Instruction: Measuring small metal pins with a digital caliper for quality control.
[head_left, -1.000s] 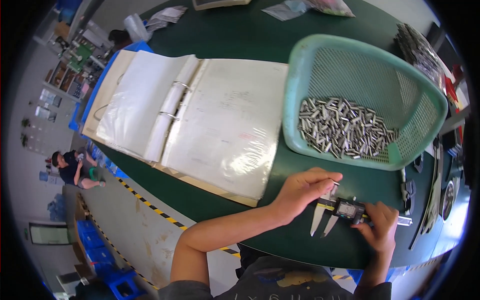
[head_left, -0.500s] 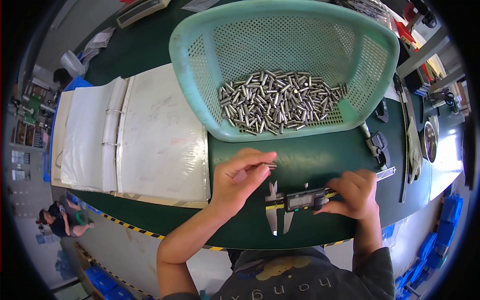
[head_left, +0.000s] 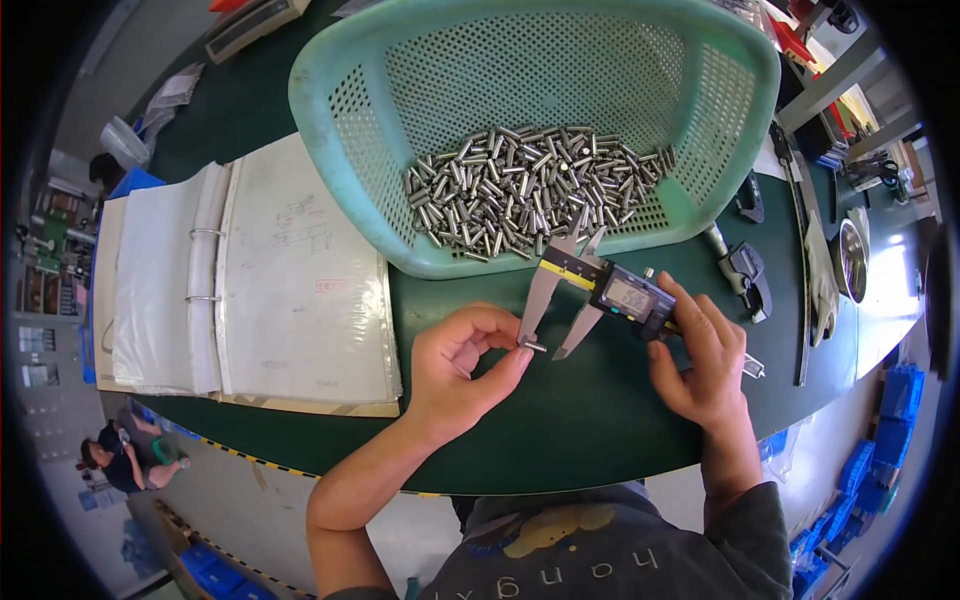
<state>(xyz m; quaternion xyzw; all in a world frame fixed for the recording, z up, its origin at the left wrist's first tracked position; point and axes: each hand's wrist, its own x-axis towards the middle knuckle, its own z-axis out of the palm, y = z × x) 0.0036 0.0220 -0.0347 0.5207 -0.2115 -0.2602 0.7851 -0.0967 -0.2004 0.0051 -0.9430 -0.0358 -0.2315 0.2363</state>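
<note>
Between the thumb and fingers of my left hand I pinch a small metal pin. A digital caliper is held in my right hand, the fingers around its sliding body and beam. Its long jaws stand apart and point toward me; the tip of the left one is beside the pin, and I cannot tell whether they touch. Beyond my hands, a green plastic basket holds a heap of similar short metal pins.
An open ring binder with sheets in clear sleeves lies on the left of the green table. At the right are a micrometer, a pale glove and a metal bowl. Another person sits far left.
My right hand has raised and tilted the caliper, bringing its jaws beside the pin. My left hand, still pinching the pin, has shifted slightly left. The whole view has moved a little.
</note>
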